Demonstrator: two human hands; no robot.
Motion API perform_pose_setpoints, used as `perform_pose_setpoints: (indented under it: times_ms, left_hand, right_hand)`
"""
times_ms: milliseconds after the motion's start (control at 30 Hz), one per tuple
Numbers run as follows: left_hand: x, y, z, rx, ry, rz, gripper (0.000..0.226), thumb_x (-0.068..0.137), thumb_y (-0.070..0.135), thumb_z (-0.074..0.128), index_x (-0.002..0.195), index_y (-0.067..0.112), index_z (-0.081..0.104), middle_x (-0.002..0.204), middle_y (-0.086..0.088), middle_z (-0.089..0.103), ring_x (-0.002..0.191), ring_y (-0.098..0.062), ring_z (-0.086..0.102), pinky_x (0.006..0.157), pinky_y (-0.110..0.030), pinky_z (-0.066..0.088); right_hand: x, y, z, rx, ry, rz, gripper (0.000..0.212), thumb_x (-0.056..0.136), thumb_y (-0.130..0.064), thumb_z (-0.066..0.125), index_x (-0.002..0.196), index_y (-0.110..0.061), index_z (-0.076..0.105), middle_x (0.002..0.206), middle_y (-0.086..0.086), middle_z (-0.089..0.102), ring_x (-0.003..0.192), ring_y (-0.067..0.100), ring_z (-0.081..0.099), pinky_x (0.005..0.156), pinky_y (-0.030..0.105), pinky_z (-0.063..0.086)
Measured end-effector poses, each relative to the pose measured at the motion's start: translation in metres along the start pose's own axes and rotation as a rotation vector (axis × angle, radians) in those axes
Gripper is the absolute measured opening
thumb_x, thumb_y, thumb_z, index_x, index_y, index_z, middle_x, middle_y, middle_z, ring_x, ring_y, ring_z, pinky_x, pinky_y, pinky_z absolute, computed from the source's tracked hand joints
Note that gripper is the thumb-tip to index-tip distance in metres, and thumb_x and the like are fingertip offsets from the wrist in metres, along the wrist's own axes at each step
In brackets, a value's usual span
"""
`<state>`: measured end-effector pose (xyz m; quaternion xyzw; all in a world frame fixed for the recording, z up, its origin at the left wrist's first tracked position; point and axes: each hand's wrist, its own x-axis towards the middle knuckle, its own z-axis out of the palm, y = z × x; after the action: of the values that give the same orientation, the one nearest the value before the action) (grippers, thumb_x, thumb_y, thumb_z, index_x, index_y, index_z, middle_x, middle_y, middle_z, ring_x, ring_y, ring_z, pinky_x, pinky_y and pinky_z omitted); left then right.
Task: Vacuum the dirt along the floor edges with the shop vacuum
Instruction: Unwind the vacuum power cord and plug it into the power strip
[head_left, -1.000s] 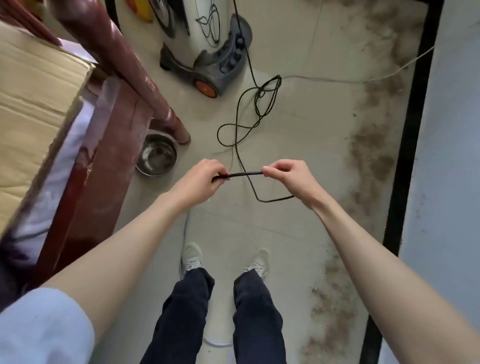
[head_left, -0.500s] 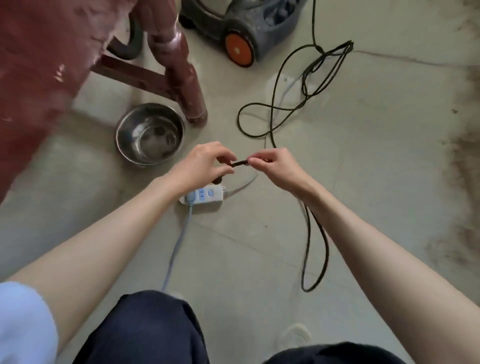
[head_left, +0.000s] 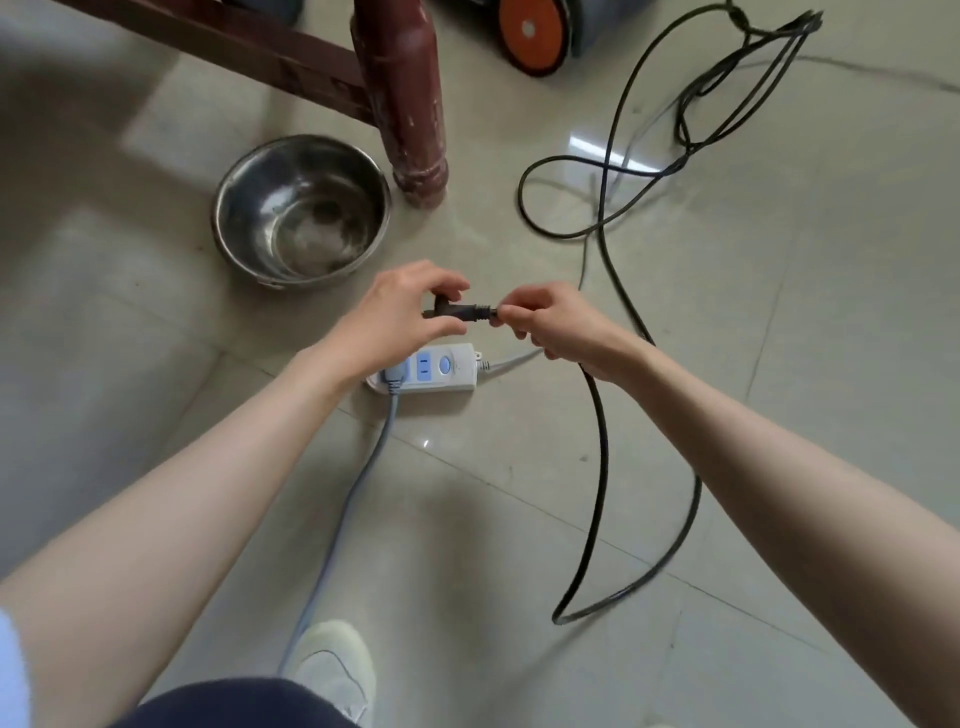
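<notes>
Up and to the left of the grip, a steel bowl (head_left: 301, 210) sits upright on the tiled floor (head_left: 779, 364), just beside the foot of a red-brown wooden leg (head_left: 410, 98).

The left hand (head_left: 395, 317) pinches the black plug (head_left: 457, 310) between thumb and curled fingers, holding it level above the floor. Directly below the grip lies a white power strip (head_left: 441, 369) with blue sockets; a grey plug already sits in its left end, and its grey lead (head_left: 353, 499) runs down toward the person's pale shoe (head_left: 337, 670).

The right hand (head_left: 556, 325) pinches the black cord (head_left: 600, 447) just right of the plug's strain relief, fingers curled tightly round it. From under this hand the cord drops toward the viewer, bends in a loop on the floor, and climbs back up behind the right forearm. Up and to the right of the grip the cord lies in loose coils leading toward the shop vacuum (head_left: 540, 36), of which only an orange wheel and part of the grey base show at the top edge, well apart from both hands.
</notes>
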<state>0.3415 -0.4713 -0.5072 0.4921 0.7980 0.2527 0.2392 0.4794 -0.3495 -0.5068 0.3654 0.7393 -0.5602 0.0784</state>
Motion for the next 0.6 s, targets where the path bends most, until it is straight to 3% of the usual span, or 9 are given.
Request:
perform_pose_setpoints:
  times_ms: [133, 267, 367, 433, 500, 600]
  left_hand:
    - [-0.012, -0.016, 0.002, -0.079, -0.044, -0.089, 0.033, 0.079, 0.017, 0.073, 0.111, 0.018, 0.068, 0.105, 0.010, 0.061, 0.101, -0.004, 0.053, 0.089, -0.018, 0.035]
    - [-0.016, -0.025, 0.010, -0.122, -0.014, -0.161, 0.028, 0.081, 0.017, 0.071, 0.109, 0.019, 0.069, 0.101, 0.007, 0.067, 0.097, -0.004, 0.056, 0.090, -0.019, 0.039]
    - [-0.020, -0.029, 0.015, -0.132, 0.012, -0.170, 0.030, 0.083, 0.016, 0.069, 0.112, 0.018, 0.068, 0.105, 0.009, 0.064, 0.096, -0.004, 0.051, 0.088, -0.016, 0.036]
    - [-0.024, -0.036, 0.020, -0.123, 0.015, -0.186, 0.031, 0.083, 0.015, 0.069, 0.113, 0.018, 0.067, 0.108, 0.010, 0.063, 0.098, -0.005, 0.049, 0.086, -0.015, 0.033]
    - [-0.029, -0.049, 0.026, -0.104, -0.006, -0.204, 0.035, 0.082, 0.017, 0.070, 0.117, 0.018, 0.065, 0.119, 0.003, 0.062, 0.111, -0.012, 0.051, 0.096, -0.021, 0.034]
    - [-0.039, -0.072, 0.034, -0.051, -0.072, -0.272, 0.052, 0.081, 0.019, 0.072, 0.129, 0.011, 0.055, 0.134, -0.007, 0.052, 0.127, -0.024, 0.045, 0.108, -0.035, 0.032]
  right_hand:
    - [0.003, 0.012, 0.003, 0.016, -0.009, 0.065, 0.017, 0.098, -0.014, 0.049, 0.090, -0.013, 0.063, 0.068, -0.003, 0.049, 0.057, 0.007, 0.033, 0.046, 0.018, 0.024]
    - [0.011, 0.016, 0.013, -0.041, -0.017, 0.087, 0.015, 0.096, -0.021, 0.054, 0.083, -0.015, 0.061, 0.067, -0.003, 0.052, 0.055, 0.009, 0.035, 0.047, 0.019, 0.025]
    - [0.019, 0.015, 0.025, -0.122, -0.005, -0.001, 0.017, 0.093, -0.029, 0.061, 0.101, -0.015, 0.067, 0.067, -0.004, 0.055, 0.053, 0.003, 0.044, 0.042, 0.011, 0.030]
    - [0.024, 0.014, 0.033, -0.278, 0.005, -0.075, 0.021, 0.092, -0.028, 0.061, 0.106, -0.015, 0.071, 0.068, -0.007, 0.056, 0.061, 0.008, 0.050, 0.048, 0.016, 0.033]
    - [0.030, 0.013, 0.040, -0.482, 0.048, -0.098, 0.021, 0.091, -0.030, 0.061, 0.107, -0.022, 0.072, 0.084, -0.002, 0.067, 0.080, 0.018, 0.059, 0.058, 0.025, 0.034]
    - [0.037, 0.013, 0.049, -0.649, 0.127, -0.104, 0.024, 0.091, -0.032, 0.059, 0.111, -0.029, 0.070, 0.108, 0.000, 0.070, 0.101, 0.023, 0.061, 0.067, 0.025, 0.031]
